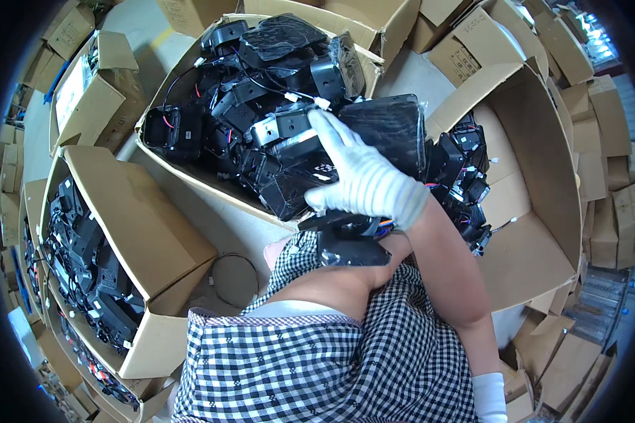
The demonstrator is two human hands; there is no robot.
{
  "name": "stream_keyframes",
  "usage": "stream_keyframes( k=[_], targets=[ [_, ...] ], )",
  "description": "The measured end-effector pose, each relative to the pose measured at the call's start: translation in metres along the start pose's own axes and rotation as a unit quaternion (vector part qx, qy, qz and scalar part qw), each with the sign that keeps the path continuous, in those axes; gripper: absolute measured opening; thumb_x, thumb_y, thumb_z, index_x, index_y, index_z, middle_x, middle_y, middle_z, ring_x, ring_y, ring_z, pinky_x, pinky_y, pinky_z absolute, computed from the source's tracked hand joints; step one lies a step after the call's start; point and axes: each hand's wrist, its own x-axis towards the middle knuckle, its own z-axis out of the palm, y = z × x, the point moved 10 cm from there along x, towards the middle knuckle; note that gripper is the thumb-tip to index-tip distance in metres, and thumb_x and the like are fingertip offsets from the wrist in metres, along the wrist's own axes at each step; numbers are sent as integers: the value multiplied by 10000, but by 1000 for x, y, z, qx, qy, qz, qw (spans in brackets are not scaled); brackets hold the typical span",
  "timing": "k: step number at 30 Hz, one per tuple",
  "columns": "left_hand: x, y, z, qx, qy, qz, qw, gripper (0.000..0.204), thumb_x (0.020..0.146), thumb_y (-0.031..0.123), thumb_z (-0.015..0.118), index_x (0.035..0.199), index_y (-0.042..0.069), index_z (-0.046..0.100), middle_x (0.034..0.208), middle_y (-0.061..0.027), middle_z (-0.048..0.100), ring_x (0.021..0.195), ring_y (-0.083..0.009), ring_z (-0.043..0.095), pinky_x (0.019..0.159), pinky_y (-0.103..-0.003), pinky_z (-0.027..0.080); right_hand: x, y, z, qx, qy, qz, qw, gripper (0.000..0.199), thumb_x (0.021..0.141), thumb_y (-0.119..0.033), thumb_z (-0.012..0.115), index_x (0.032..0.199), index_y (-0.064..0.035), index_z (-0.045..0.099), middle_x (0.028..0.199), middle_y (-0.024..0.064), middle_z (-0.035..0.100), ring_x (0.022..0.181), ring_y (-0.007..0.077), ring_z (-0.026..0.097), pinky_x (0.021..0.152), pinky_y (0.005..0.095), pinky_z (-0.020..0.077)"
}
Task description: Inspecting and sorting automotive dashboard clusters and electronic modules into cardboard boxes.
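My right hand (363, 176), in a white striped knit glove, reaches over the large box (215, 194) of black plastic parts. Its fingers are stretched out and the thumb is apart, with nothing in its grasp. Beneath its fingertips lie a black housing with silver faces (282, 130) and white cable connectors (321, 103). A broad black plastic-wrapped panel (384, 127) lies just beyond the knuckles. Under my right wrist, close to my body, is a black wrapped part (353, 247) with coloured wires. My left hand does not show; it may be behind this part and my right forearm.
On the right stands an open carton (536, 233) with several black parts and wires along its left side. Another carton (169, 225) of black parts stands at the left. A loose cable (234, 278) lies on the floor, and stacked cartons (600, 127) line the surroundings.
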Motion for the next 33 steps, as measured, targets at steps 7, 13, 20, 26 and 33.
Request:
stream_keyframes(
  k=[7, 13, 20, 26, 33],
  targets=[
    [7, 0, 2, -51, 12, 0, 999, 254, 901, 174, 495, 973, 17, 682, 959, -151, 686, 857, -269, 679, 700, -370, 545, -68, 4, -3, -61, 166, -37, 984, 580, 727, -240, 733, 1236, -41, 538, 1233, 123, 558, 1148, 284, 518, 984, 424, 393],
    [9, 0, 5, -75, 5, 11, 997, 253, 905, 172, 490, 970, 15, 678, 954, -150, 685, 857, -266, 679, 701, -366, 546, -85, -9, -6, -93, 218, -77, 969, 463, 704, -215, 730, 1138, -88, 633, 1134, 39, 614, 1119, 214, 528, 1034, 451, 345],
    [8, -3, 13, -107, -3, 8, 994, 252, 910, 169, 484, 966, 13, 673, 948, -149, 684, 857, -264, 679, 703, -362, 546, -109, -12, -3, -53, 312, -137, 939, 277, 693, -126, 715, 969, -116, 706, 1044, 37, 645, 1037, 221, 571, 987, 450, 417],
    [1, -6, 22, -130, -17, 1, 991, 252, 914, 167, 479, 964, 10, 670, 943, -149, 683, 857, -261, 679, 704, -358, 546, -113, -15, 2, -44, 283, -158, 945, 300, 660, -119, 669, 954, -60, 691, 1112, 86, 635, 1060, 269, 568, 969, 461, 435],
    [-2, -8, 24, -159, -15, -10, 987, 252, 919, 165, 473, 960, 8, 665, 937, -148, 683, 858, -259, 679, 705, -354, 547, -115, -11, 3, -38, 261, -155, 952, 341, 692, -174, 631, 998, -35, 688, 1143, 96, 628, 1093, 284, 552, 964, 452, 443]
  ],
)
